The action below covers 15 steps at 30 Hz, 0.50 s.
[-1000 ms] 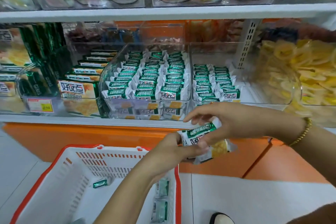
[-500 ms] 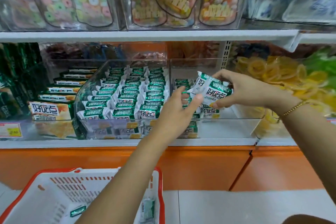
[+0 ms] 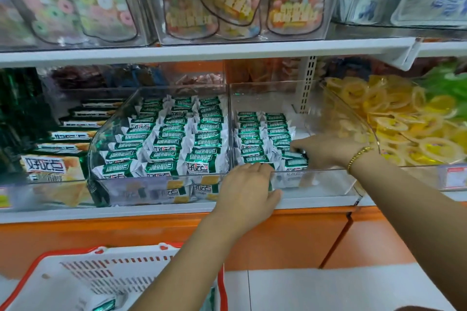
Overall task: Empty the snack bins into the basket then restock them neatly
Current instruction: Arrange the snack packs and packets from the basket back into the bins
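Inside the clear bin (image 3: 316, 171) on the shelf (image 3: 151, 212), my right grip (image 3: 326, 151) clasps the front snack packets (image 3: 295, 162) of the second row, thumb on top. My left grip (image 3: 246, 185) lies over the bin's front rim by the first row; I cannot tell whether it holds anything. A full neighbouring bin (image 3: 161, 180) touches on the left, yellow ring sweets (image 3: 404, 121) lie to the right. The packets are green and white, in two neat rows. The basket (image 3: 113, 275) sits below the shelf, a few packets inside
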Motion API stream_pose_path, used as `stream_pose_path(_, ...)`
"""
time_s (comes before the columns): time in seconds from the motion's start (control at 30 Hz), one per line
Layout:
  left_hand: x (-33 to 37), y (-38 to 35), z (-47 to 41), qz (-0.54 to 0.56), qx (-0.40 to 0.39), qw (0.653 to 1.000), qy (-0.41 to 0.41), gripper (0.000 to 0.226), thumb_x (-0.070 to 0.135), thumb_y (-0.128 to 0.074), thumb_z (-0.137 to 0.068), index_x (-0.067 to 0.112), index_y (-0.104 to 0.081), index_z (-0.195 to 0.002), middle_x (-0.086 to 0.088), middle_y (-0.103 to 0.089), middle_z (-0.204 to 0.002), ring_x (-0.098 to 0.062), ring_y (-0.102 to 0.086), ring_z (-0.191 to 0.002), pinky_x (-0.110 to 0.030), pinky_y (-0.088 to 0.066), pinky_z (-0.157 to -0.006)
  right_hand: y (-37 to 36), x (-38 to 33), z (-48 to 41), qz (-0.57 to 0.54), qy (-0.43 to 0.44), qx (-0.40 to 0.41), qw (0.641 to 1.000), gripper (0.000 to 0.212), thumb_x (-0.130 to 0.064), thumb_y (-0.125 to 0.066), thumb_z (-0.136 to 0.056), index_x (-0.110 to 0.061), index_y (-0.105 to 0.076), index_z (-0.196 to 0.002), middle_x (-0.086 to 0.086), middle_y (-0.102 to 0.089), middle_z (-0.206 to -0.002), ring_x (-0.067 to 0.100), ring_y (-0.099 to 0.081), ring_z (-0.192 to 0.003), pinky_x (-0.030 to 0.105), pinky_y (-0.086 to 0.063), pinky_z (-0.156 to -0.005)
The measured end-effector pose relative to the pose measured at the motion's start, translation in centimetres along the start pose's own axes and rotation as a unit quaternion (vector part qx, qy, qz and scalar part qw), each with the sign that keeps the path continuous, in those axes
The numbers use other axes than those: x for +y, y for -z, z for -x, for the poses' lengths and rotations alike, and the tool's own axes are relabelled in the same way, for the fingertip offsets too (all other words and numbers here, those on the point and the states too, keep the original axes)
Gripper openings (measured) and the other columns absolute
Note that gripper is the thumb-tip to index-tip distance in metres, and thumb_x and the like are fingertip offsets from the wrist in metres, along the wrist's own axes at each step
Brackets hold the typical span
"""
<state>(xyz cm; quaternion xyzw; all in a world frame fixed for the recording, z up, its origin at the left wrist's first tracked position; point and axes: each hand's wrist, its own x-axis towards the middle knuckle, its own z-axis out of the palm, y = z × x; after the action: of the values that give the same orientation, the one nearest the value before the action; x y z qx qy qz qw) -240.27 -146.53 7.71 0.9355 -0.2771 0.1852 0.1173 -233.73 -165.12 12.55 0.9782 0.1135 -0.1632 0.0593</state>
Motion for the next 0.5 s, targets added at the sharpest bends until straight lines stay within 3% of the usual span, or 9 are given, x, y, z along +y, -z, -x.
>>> stream_pose_path(0.03, 0.0, -0.1, 0.0, -0.004, 0.004, 1.000, 0.004, 0.034, 0.046, -0.064, -0.077, 0.019, -0.067, -0.097, 0.004, -0.068, -0.085, -0.016, -0.064, -0.077, -0.026, -0.048, -0.067, -0.2, -0.4, -0.4, 0.007, 0.010, 0.010, 1.000, 0.021, -0.022, -0.060, -0.091, -0.023, -0.047, -0.107, -0.002, -0.056, -0.100, 0.015, -0.046, -0.079, 0.020, -0.031, -0.054)
stream_pose_path(0.1, 0.0, -0.2, 0.1, 0.008, -0.002, 1.000, 0.001, 0.036, 0.045, -0.063, -0.078, 0.019, -0.066, -0.102, 0.003, -0.068, -0.089, -0.017, -0.064, -0.082, -0.028, -0.048, -0.069, -0.6, -1.1, -1.3, 0.012, 0.021, 0.027, 0.999, 0.023, -0.014, -0.056, -0.092, -0.021, -0.051, -0.114, -0.001, -0.059, -0.106, 0.018, -0.049, -0.083, 0.024, -0.041, -0.064)
stream_pose_path(0.2, -0.2, -0.1, 0.4, 0.032, -0.018, 0.999, -0.005, 0.044, 0.042, -0.055, -0.088, 0.016, -0.055, -0.124, -0.002, -0.063, -0.113, -0.022, -0.057, -0.105, -0.034, -0.042, -0.088, -0.8, -1.8, -1.8, 0.022, 0.014, 0.036, 0.999, 0.031, -0.010, -0.055, -0.092, -0.021, -0.052, -0.121, 0.005, -0.062, -0.115, 0.023, -0.056, -0.091, 0.028, -0.049, -0.078)
stream_pose_path(0.3, -0.4, 0.3, 1.0, 0.058, -0.030, 0.998, -0.002, 0.056, 0.040, -0.050, -0.094, 0.018, -0.035, -0.143, 0.000, -0.047, -0.139, -0.019, -0.038, -0.129, -0.027, -0.021, -0.110, -0.1, -2.1, -0.9, -0.003, -0.006, 0.015, 1.000, 0.045, -0.018, -0.064, -0.089, -0.019, -0.048, -0.131, 0.005, -0.057, -0.128, 0.025, -0.055, -0.110, 0.026, -0.042, -0.083)
stream_pose_path(0.37, -0.5, 0.9, 1.9, 0.121, -0.029, 0.992, 0.007, 0.058, 0.036, -0.047, -0.096, 0.021, -0.027, -0.148, 0.005, -0.036, -0.148, -0.012, -0.026, -0.136, -0.014, -0.007, -0.107, 0.5, -2.3, 0.3, -0.054, -0.026, -0.005, 0.998, 0.066, -0.027, -0.076, -0.079, -0.019, -0.044, -0.135, 0.005, -0.053, -0.132, 0.025, -0.052, -0.115, 0.028, -0.041, -0.087)
stream_pose_path(0.4, -0.7, 1.2, 2.6, 0.156, -0.021, 0.987, 0.012, 0.056, 0.034, -0.047, -0.097, 0.023, -0.026, -0.148, 0.007, -0.034, -0.148, -0.008, -0.025, -0.136, -0.011, -0.007, -0.104, 0.7, -2.5, 0.9, -0.063, -0.032, -0.003, 0.997, 0.070, -0.029, -0.078, -0.076, -0.019, -0.043, -0.136, 0.005, -0.052, -0.132, 0.025, -0.051, -0.116, 0.028, -0.041, -0.088)
stream_pose_path(0.5, -1.8, 2.0, 4.8, 0.226, 0.019, 0.973, 0.032, 0.044, 0.030, -0.047, -0.098, 0.024, -0.041, -0.141, 0.010, -0.043, -0.139, 0.003, -0.035, -0.121, -0.004, -0.020, -0.095, 1.1, -3.9, 2.0, -0.008, -0.057, 0.036, 0.998, 0.053, -0.022, -0.069, -0.085, -0.015, -0.045, -0.132, 0.010, -0.054, -0.128, 0.026, -0.053, -0.113, 0.032, -0.045, -0.089)
